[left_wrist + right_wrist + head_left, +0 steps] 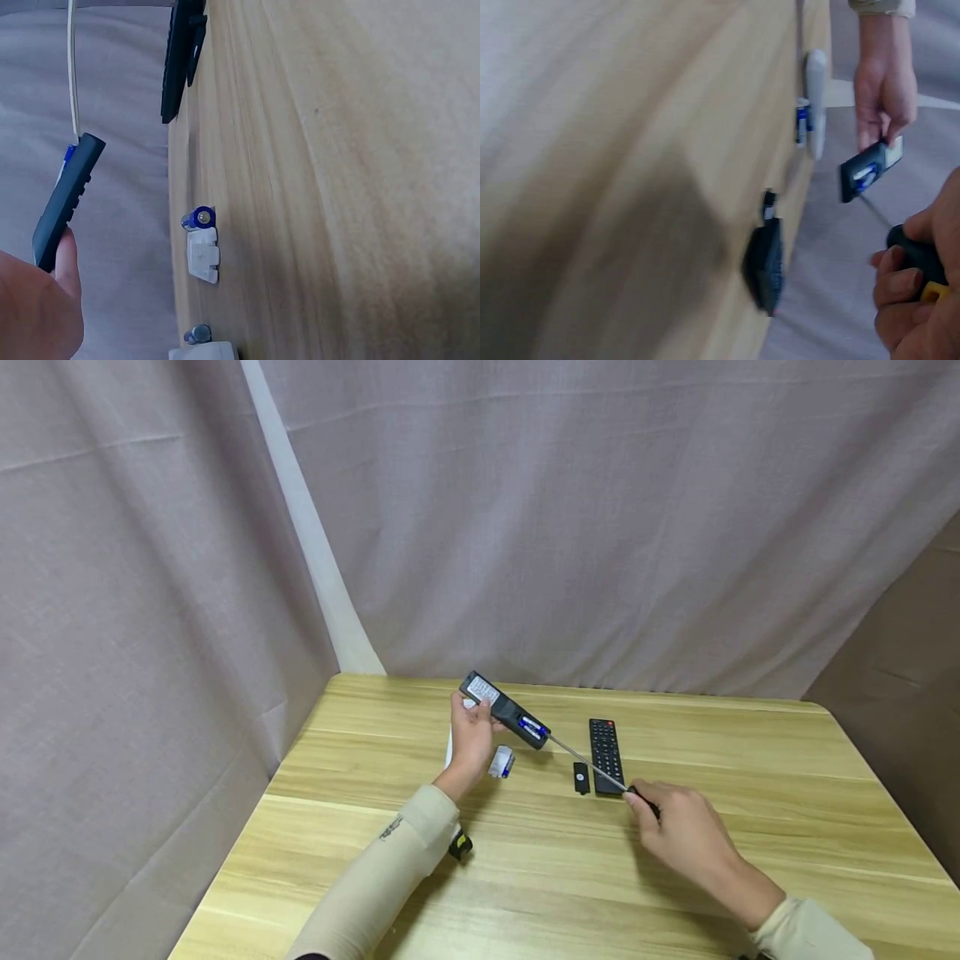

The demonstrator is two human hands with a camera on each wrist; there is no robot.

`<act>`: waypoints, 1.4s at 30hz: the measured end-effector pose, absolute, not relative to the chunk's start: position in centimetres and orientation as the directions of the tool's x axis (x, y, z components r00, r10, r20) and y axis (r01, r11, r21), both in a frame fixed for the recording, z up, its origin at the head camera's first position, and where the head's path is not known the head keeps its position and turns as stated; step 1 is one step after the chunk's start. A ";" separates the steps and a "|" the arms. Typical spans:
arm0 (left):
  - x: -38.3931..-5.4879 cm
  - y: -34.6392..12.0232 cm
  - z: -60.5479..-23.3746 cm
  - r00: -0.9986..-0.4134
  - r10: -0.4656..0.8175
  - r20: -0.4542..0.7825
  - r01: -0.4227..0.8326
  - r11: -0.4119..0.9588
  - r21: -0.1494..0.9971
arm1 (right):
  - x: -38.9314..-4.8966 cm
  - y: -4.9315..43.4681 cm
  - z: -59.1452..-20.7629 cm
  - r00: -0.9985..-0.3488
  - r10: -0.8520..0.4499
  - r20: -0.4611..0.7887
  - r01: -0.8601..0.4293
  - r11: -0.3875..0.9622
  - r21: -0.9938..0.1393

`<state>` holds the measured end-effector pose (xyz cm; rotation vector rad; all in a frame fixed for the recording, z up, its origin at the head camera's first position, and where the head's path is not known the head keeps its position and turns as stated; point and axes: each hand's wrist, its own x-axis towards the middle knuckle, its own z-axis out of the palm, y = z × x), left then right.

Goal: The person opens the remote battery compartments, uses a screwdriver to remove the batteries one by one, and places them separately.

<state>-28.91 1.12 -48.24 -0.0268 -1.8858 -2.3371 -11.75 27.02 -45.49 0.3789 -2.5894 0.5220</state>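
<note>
My left hand (pixel 472 739) holds a black remote control (pixel 510 714) above the table, its labelled back facing up and tilted. The battery compartment is uncovered, and blue-and-white batteries (pixel 532 727) lie in it. My right hand (pixel 686 831) grips the dark handle of a screwdriver (pixel 588 763), which shows some yellow in the right wrist view. Its long metal shaft reaches the compartment's lower end, by the batteries; whether the tip touches them I cannot tell. Below the shaft, a second black remote (pixel 604 747) lies buttons up beside a small black battery cover (pixel 581 778).
A small white cover (pixel 202 256) lies near a blue battery (pixel 201 218) on the wooden table. A white elongated object (pixel 817 97) is partly hidden behind my left hand in the head view. By my left forearm lies a black-and-yellow object (pixel 461 845). Curtains (pixel 525 527) hang behind.
</note>
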 end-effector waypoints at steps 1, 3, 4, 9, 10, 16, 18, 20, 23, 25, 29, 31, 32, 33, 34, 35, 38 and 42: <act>-29.0 1.1 -48.3 -0.990 -0.099 0.096 0.116 -0.218 0.969 | -11.7 27.1 -45.8 -0.855 -0.153 0.496 -0.343 0.884 -0.318; -29.2 1.0 -48.4 -0.991 -0.103 0.087 0.110 -0.246 0.963 | -11.6 27.1 -46.4 -0.860 -0.122 0.495 -0.330 0.874 -0.358; -29.2 1.0 -48.5 -0.991 -0.103 0.082 0.106 -0.257 0.960 | -11.5 27.1 -46.7 -0.864 -0.106 0.493 -0.323 0.867 -0.379; -29.2 0.9 -48.4 -0.993 -0.106 0.048 0.075 -0.273 0.959 | -11.1 27.1 -48.0 -0.878 -0.054 0.476 -0.292 0.848 -0.442; -29.2 0.9 -48.4 -0.994 -0.106 0.040 0.068 -0.271 0.960 | -11.1 27.1 -48.2 -0.879 -0.048 0.475 -0.287 0.848 -0.446; -29.2 1.1 -48.5 -0.994 -0.106 0.031 0.059 -0.275 0.960 | -10.7 26.9 -48.7 -0.899 -0.005 0.438 -0.248 0.829 -0.500; -29.2 1.2 -48.6 -0.994 -0.107 0.039 0.067 -0.275 0.959 | -10.6 26.9 -48.8 -0.911 0.013 0.412 -0.224 0.824 -0.521; -29.2 1.1 -48.6 -0.994 -0.103 0.040 0.067 -0.276 0.959 | -10.5 26.9 -48.9 -0.922 0.029 0.386 -0.199 0.820 -0.537; -29.2 1.1 -48.6 -0.994 -0.103 0.038 0.065 -0.273 0.960 | -10.5 26.7 -48.9 -0.938 0.046 0.344 -0.167 0.809 -0.563; -29.2 1.1 -48.6 -0.994 -0.103 0.035 0.062 -0.275 0.959 | -10.5 26.6 -48.8 -0.952 0.051 0.303 -0.146 0.793 -0.592; -29.2 1.1 -48.6 -0.995 -0.095 0.031 0.055 -0.271 0.961 | -10.7 26.2 -48.4 -0.980 0.068 0.186 -0.078 0.731 -0.678; -29.2 1.1 -48.7 -0.996 -0.080 0.033 0.053 -0.267 0.962 | -10.8 26.0 -48.2 -0.988 0.076 0.134 -0.042 0.703 -0.710; -29.2 1.2 -48.7 -0.997 -0.073 0.033 0.051 -0.264 0.963 | -10.8 25.9 -48.1 -0.990 0.079 0.113 -0.027 0.695 -0.719; -29.2 1.2 -48.6 -0.997 -0.065 0.034 0.050 -0.264 0.963 | -10.9 25.8 -48.1 -0.991 0.081 0.103 -0.018 0.693 -0.721; -29.1 1.3 -48.6 -0.998 -0.060 0.037 0.051 -0.262 0.964 | -11.0 25.7 -48.0 -0.992 0.080 0.093 -0.012 0.690 -0.723; -29.1 1.3 -48.6 -0.998 -0.056 0.039 0.053 -0.263 0.963 | -11.1 25.6 -47.9 -0.993 0.079 0.085 -0.007 0.687 -0.726; -28.9 1.4 -48.6 -0.998 -0.046 0.043 0.053 -0.263 0.963 | -11.3 25.4 -47.7 -0.994 0.083 0.067 0.007 0.673 -0.739; -28.8 1.5 -48.6 -0.999 -0.032 0.039 0.046 -0.257 0.965 | -11.4 25.3 -47.5 -0.995 0.090 0.037 0.031 0.649 -0.760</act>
